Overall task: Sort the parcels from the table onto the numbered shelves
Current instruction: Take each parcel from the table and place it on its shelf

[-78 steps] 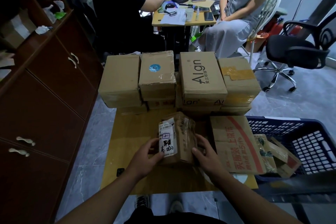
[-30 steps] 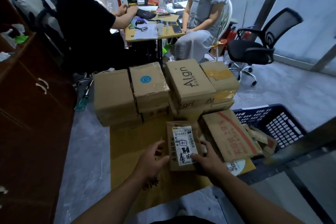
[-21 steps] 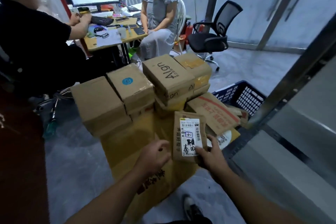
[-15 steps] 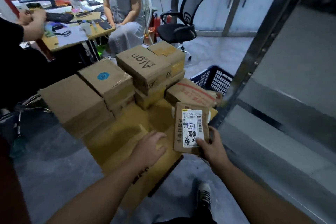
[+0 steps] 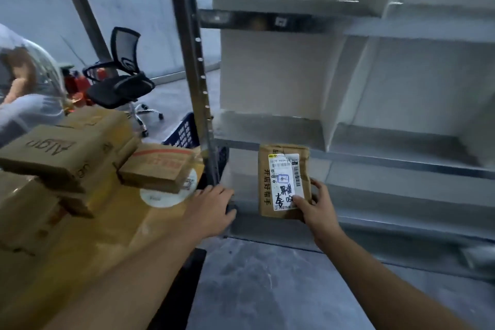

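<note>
My right hand (image 5: 318, 207) grips a small brown parcel (image 5: 278, 169) by its lower right corner, thumb on its white label. The parcel stands upright in front of the metal shelf unit (image 5: 401, 161), level with a lower shelf. My left hand (image 5: 211, 209) hangs loosely curled and holds nothing, just left of the parcel, near the shelf's upright post (image 5: 192, 61). The table (image 5: 80, 244) at the left carries several cardboard parcels, among them one marked Align (image 5: 51, 153) and a flat one with red print (image 5: 158, 166).
The shelf compartments in view are bare grey metal with dividers. A blue plastic basket (image 5: 184, 131) stands behind the post. A black office chair (image 5: 120, 83) is further back on the grey floor. A seated person (image 5: 24, 99) is at the far left edge.
My view has swung right from the table to the shelf unit. My left hand has let go of the parcel; my right hand alone has carried it to the front of the shelves.
</note>
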The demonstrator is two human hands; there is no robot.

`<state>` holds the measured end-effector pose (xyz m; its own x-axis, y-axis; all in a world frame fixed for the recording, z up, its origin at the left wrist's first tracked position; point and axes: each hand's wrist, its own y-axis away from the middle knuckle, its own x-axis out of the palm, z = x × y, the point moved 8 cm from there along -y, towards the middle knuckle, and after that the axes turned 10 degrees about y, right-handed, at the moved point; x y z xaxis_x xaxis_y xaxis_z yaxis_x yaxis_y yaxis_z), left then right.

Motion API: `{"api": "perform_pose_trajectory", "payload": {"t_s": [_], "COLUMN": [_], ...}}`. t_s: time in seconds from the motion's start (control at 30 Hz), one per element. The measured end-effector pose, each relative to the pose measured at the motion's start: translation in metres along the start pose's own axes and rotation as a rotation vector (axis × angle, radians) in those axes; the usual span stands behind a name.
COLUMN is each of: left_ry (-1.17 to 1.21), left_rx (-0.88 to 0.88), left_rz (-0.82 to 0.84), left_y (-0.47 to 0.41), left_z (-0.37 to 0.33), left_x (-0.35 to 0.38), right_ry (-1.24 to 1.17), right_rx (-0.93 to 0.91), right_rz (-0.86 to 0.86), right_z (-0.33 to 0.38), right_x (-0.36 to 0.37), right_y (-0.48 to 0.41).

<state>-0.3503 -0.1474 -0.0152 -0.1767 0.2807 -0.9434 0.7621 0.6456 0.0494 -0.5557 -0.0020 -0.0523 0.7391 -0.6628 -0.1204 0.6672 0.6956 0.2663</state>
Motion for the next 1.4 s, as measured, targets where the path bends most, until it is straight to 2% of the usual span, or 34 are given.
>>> {"api": "perform_pose_trajectory", "payload": {"t_s": [0.3,0.47,0.67,1.0,1.4], "left_ry": [-0.155,-0.163,-0.113,-0.031,0.016], "left_rx": [0.335,0.498,0.659,0.885,0.936], "left_rz": [0.036,-0.035,-0.017,0.007,-0.081], "left_y": [-0.07,-0.085,-0.074,-0.07,-0.168], "left_z": [-0.247,-0.392,-0.538,-0.691,-0.88], "left_x": [0.024,0.03,0.045,0.068,0.088], "right_ry": [-0.142,-0.139,-0.195,-0.221,-0.207], "right_rx": [-0.081,-0.144,-0.189,-0.25,-0.306], "right_rz": [-0.353,-0.57,-0.775,-0.99,-1.051], "right_z": [0.007,0.007,0.004,0.005,0.043], "right_x": [-0.247,-0.38,-0.5,-0.622,-0.796], "right_y": [0.069,0.118,0.184,0.229,0.164]}}
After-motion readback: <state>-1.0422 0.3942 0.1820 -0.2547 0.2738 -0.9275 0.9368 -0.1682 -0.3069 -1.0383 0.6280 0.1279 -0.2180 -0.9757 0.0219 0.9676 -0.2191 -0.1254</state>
